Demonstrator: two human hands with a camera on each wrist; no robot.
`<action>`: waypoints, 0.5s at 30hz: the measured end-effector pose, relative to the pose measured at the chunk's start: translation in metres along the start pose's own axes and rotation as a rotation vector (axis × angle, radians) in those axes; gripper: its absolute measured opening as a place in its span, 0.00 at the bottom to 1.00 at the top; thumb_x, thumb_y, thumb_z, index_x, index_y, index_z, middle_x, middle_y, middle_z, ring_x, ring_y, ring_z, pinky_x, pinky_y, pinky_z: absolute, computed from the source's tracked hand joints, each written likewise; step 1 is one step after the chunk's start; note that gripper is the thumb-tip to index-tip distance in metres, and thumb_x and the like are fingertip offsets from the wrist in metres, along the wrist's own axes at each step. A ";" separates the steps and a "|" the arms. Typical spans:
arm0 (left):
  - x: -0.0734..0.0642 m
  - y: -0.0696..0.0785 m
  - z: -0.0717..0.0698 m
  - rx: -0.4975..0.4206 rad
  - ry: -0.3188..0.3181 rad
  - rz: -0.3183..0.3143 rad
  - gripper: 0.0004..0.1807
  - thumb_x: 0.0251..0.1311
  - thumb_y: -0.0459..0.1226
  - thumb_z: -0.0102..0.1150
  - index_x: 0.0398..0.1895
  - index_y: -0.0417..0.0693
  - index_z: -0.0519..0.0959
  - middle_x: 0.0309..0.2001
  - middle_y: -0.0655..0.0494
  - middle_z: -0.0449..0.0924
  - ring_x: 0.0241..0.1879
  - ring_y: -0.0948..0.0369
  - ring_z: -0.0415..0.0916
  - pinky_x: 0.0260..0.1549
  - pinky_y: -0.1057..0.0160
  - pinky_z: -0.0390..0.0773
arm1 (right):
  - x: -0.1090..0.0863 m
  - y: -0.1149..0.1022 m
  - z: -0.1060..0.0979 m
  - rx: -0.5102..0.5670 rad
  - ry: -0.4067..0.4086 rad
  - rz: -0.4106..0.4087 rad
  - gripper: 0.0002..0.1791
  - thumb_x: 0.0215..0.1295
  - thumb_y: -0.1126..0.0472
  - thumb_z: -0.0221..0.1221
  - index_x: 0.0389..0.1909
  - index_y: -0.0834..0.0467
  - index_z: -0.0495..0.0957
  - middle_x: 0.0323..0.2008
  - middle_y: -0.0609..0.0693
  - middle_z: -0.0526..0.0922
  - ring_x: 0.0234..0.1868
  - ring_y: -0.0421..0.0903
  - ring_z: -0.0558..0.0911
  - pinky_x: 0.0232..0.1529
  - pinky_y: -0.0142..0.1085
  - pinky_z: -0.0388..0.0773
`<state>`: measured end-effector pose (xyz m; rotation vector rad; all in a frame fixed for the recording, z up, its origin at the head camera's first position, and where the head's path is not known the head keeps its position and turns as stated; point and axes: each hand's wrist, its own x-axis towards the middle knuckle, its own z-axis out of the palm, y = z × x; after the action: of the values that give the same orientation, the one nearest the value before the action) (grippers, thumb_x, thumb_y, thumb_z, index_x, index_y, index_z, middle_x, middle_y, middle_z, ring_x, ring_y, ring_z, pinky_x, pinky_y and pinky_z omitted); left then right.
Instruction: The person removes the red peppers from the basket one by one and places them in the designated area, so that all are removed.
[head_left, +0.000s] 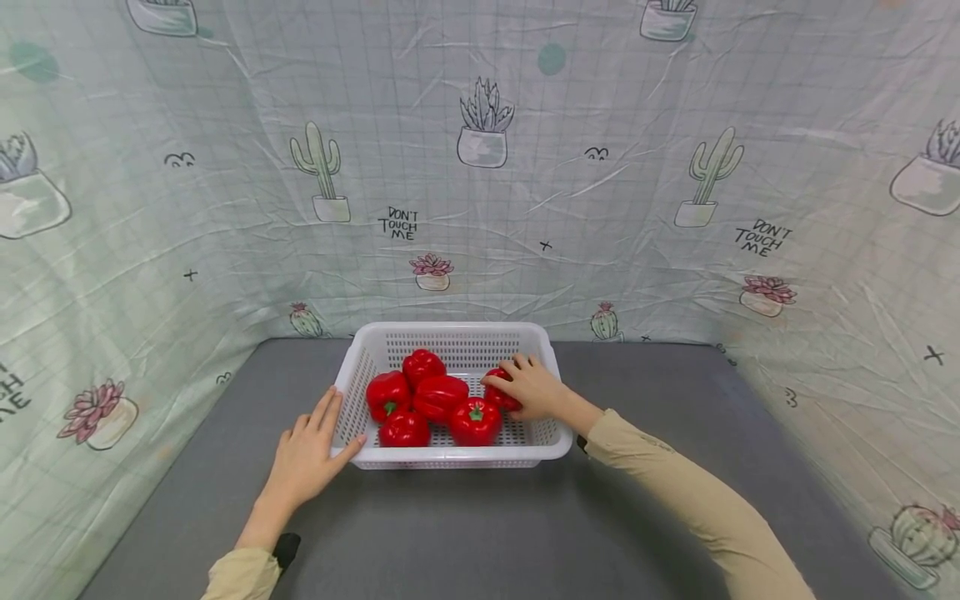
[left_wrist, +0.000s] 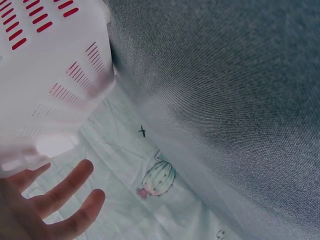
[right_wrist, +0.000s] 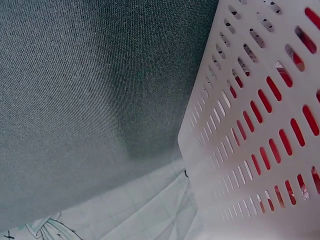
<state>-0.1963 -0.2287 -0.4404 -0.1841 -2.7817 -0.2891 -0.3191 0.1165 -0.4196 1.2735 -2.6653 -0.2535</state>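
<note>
A white perforated plastic basket [head_left: 457, 454] holds several glossy red bell peppers, among them one with a green stem [head_left: 475, 423] at the front. Inside its right end, my right hand [head_left: 537, 390] grips another red bell pepper [head_left: 501, 398], fingers over the top and far side; the hand covers part of it. My left hand [head_left: 309, 454] lies along the basket's left side, fingers extended and thumb at the front left corner of the rim. The left wrist view shows those fingers [left_wrist: 75, 185] beside the basket wall [left_wrist: 50, 65]. In the right wrist view, the basket's slotted side [right_wrist: 260, 125] hides the right hand.
The basket stands on a dark grey cloth-covered table [head_left: 450, 533], near its back edge. A pale curtain printed with cacti [head_left: 555, 208] hangs behind and along both sides.
</note>
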 end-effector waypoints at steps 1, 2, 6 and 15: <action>0.000 0.000 0.000 0.000 -0.001 -0.001 0.43 0.52 0.57 0.51 0.65 0.38 0.56 0.66 0.41 0.55 0.49 0.43 0.66 0.40 0.40 0.68 | -0.001 0.000 0.000 0.004 0.004 0.000 0.40 0.43 0.45 0.65 0.60 0.43 0.62 0.53 0.52 0.69 0.49 0.51 0.65 0.49 0.46 0.65; 0.000 0.001 0.000 -0.001 -0.002 -0.001 0.43 0.52 0.57 0.51 0.65 0.38 0.56 0.66 0.41 0.55 0.49 0.43 0.66 0.40 0.40 0.68 | -0.001 0.000 0.000 0.011 0.005 0.001 0.40 0.43 0.45 0.65 0.60 0.43 0.62 0.52 0.52 0.69 0.49 0.50 0.65 0.49 0.46 0.65; 0.000 0.001 0.000 0.002 -0.003 -0.004 0.44 0.52 0.56 0.51 0.65 0.38 0.56 0.66 0.41 0.54 0.49 0.43 0.66 0.40 0.39 0.68 | -0.003 0.000 -0.002 0.032 0.007 0.015 0.40 0.42 0.45 0.65 0.60 0.43 0.61 0.54 0.53 0.68 0.50 0.51 0.65 0.50 0.46 0.65; 0.000 0.001 0.000 -0.003 -0.001 -0.004 0.43 0.51 0.56 0.52 0.65 0.38 0.56 0.66 0.41 0.54 0.48 0.43 0.66 0.40 0.40 0.68 | -0.013 0.000 -0.010 0.139 0.048 0.063 0.42 0.41 0.48 0.66 0.61 0.43 0.61 0.58 0.56 0.63 0.54 0.53 0.62 0.52 0.48 0.65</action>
<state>-0.1959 -0.2278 -0.4403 -0.1789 -2.7827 -0.2936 -0.3092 0.1260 -0.4113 1.2143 -2.7177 -0.0288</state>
